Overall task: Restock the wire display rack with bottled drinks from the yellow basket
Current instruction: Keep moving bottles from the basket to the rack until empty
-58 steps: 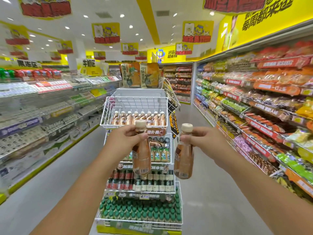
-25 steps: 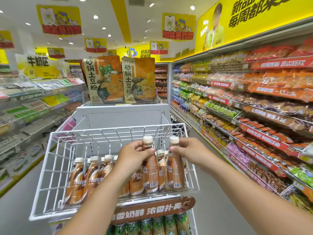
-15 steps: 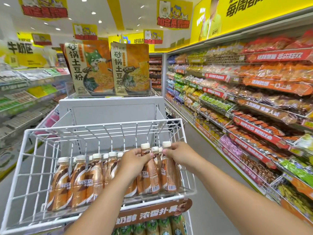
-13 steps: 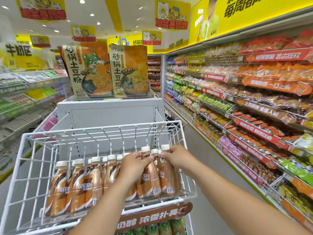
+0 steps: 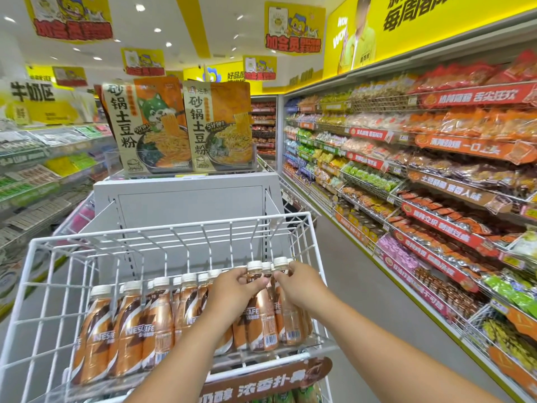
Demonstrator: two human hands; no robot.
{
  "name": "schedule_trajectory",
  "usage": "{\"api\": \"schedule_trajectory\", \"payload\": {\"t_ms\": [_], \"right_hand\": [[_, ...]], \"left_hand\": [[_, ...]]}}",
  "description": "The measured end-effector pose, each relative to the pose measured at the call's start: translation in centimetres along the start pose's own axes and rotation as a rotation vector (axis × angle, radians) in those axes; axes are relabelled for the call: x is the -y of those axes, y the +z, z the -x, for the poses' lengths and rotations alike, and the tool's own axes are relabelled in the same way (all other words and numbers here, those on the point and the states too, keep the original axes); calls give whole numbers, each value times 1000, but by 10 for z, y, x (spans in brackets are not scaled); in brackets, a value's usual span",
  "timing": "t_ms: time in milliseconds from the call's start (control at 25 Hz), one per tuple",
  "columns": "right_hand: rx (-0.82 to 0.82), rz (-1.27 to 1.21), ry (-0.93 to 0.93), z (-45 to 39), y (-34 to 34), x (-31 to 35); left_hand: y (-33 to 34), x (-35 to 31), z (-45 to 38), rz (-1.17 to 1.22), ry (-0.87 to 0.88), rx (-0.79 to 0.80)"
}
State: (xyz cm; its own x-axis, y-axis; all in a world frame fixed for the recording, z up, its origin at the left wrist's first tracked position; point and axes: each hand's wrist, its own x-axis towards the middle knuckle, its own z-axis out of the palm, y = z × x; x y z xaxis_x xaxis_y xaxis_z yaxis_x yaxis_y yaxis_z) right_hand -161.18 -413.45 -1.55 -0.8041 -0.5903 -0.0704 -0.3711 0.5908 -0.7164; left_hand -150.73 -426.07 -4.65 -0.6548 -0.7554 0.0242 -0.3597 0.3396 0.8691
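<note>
Copper-brown plastic coffee bottles (image 5: 128, 330) in the white wire rack basket (image 5: 174, 237) are showing "NESCAFE". Two orange noodle pouches (image 5: 151, 126) above are reading "砂锅土豆粉" and "5分钟". A yellow hanging sign (image 5: 32, 93) at the left edge is reading "牛奶区".

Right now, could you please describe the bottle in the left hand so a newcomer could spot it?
Find the white wire basket topping the rack. Along its front stands a row of brown coffee bottles. Yours is near the right end, the left hand pinching its neck.

A snack shop: packet-filled price-tagged shelves (image 5: 436, 181) line the aisle under hanging yellow promo signs (image 5: 293, 27)
</note>
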Motion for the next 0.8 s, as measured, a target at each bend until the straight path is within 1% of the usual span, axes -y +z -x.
{"api": "schedule_trajectory", "payload": {"t_ms": [80, 120, 200, 280, 360, 440, 480, 560, 680, 800], "right_hand": [[10, 4, -43, 5, -2, -2], [11, 13, -80, 9, -5, -2], [-20, 60, -176, 18, -15, -5], [-96, 113, -291, 30, -29, -9], [-169, 202, -430, 44, -41, -16], [-219, 313, -545, 54, -51, -28], [-229, 359, -569, 57, -55, -36], [-210, 416, -558, 64, -58, -57], [-179, 453, -547, 80, -60, -91], [-155, 490, -514, 102, -67, -124]], "left_hand": [[-5, 0, 4, -6, 18, -20], [-9, -2, 8, -65, 46, -47], [-17, -6, 15, -273, 144, -102], [-23, -13, 25, -471, 254, -138], [-23, -22, 39, -609, 343, -153], [-16, -29, 58, -692, 380, -164], [-10, -30, 68, -717, 387, -176], [7, -31, 92, -753, 382, -197], [32, -27, 124, -813, 342, -205], [55, -25, 149, -822, 353, -195]]}}
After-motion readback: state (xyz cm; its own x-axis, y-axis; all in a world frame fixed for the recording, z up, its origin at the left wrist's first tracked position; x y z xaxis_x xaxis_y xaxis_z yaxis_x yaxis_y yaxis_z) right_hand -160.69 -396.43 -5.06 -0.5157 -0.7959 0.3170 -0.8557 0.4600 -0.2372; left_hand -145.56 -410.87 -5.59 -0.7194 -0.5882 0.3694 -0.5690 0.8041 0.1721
